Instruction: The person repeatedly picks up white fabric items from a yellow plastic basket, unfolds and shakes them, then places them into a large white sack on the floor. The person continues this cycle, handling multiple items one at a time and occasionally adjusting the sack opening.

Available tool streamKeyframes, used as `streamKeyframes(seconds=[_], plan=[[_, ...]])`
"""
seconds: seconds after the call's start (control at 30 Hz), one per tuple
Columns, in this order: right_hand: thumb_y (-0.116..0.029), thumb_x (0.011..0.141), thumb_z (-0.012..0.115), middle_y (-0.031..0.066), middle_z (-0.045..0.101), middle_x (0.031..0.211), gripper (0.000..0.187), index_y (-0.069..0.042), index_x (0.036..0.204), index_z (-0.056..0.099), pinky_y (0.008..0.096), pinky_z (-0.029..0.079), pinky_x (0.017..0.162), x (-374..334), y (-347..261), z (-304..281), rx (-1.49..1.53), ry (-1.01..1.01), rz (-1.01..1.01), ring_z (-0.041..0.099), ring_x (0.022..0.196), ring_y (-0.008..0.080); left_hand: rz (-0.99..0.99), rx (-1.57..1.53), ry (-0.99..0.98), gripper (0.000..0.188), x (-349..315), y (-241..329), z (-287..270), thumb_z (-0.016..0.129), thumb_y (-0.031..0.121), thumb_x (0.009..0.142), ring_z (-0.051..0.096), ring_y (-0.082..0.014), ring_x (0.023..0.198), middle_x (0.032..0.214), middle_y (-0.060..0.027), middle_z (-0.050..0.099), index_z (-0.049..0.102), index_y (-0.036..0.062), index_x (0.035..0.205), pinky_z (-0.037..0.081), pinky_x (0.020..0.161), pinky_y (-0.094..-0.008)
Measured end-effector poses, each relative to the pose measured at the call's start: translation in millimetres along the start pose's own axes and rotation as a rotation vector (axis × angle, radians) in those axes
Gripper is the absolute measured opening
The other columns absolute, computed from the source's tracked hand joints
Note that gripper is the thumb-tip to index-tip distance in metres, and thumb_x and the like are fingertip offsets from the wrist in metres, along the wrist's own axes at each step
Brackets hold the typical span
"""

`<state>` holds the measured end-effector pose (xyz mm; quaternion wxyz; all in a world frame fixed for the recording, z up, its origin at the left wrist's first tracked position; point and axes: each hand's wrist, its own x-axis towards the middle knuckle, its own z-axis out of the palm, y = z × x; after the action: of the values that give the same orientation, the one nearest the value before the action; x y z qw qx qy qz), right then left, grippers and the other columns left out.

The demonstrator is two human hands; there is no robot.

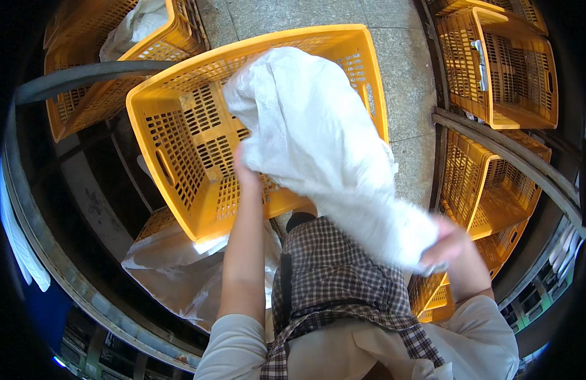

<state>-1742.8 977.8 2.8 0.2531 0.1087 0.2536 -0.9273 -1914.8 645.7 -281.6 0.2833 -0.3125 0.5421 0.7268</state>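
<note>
A bulging white woven sack (pixel 305 120) slants across the yellow plastic basket (pixel 173 142), its upper part inside and its narrower end drawn out over the near right rim. My right hand (pixel 448 244), blurred by motion, grips the gathered end beyond the basket, by my right side. Over the near side of the basket reaches my left hand (pixel 247 170), holding the sack's left edge; its fingers are mostly hidden by the fabric. The sack's contents do not show. Through the left part of the basket its slotted bottom is visible.
Yellow crates (pixel 514 69) stand along the right behind a metal rail (pixel 508 158). At the upper left, another crate (pixel 169 47) holds a white sack (pixel 141 25). A pale plastic sheet or sack (pixel 179 272) lies low on the left. A curved grey bar (pixel 90 75) runs beside the basket.
</note>
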Motion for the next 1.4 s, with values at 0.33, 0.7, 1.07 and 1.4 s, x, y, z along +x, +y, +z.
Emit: streamKeyframes(seconds=[0.33,0.7,1.07,1.4], plan=[[-0.016,0.080,0.052,0.0131,0.059,0.089,0.017,-0.006,0.089,0.064,0.0401,0.048,0.073,76.8,-78.9,-219.3,-2.105,1.154,0.093,0.058,0.085,0.0303,1.114,1.570,0.635,0.025,-147.6,221.2,-25.6,0.064,0.000,0.072,0.055,-0.0250,0.075,0.080,-0.0098,0.053,0.055,0.0000,0.095,0.044,0.069,-0.0304],[-0.022,0.094,0.042,0.0121,0.063,0.083,0.027,-0.001,0.105,0.053,0.0162,0.046,0.040,145.3,-118.7,-298.3,-0.395,0.895,0.103,0.060,0.060,0.0080,0.424,-0.054,0.588,0.027,-56.2,266.1,-39.6,0.037,0.013,0.096,0.057,-0.0246,0.099,0.109,-0.0180,0.056,0.050,-0.0041,0.111,0.050,0.086,-0.0371],[-0.066,0.081,0.045,0.0186,0.034,0.138,0.088,-0.006,0.141,0.022,0.0393,0.033,0.103,269.9,-108.9,-396.5,-0.775,0.880,-0.060,0.036,0.126,0.0302,0.171,1.011,0.409,0.061,114.7,334.0,11.1,0.043,0.050,0.091,0.045,-0.0222,0.117,0.127,-0.0117,0.048,0.043,0.0048,0.131,0.034,0.097,-0.0344],[-0.041,0.089,0.049,0.0181,0.051,0.122,0.060,-0.001,0.132,0.036,0.0370,0.044,0.093,241.7,-37.8,-461.8,-0.193,0.888,0.108,0.053,0.109,0.0261,0.070,0.793,0.496,0.051,120.6,311.1,-119.8,0.053,0.038,0.086,0.057,-0.0253,0.103,0.116,-0.0141,0.056,0.048,0.0031,0.124,0.048,0.085,-0.0374]])
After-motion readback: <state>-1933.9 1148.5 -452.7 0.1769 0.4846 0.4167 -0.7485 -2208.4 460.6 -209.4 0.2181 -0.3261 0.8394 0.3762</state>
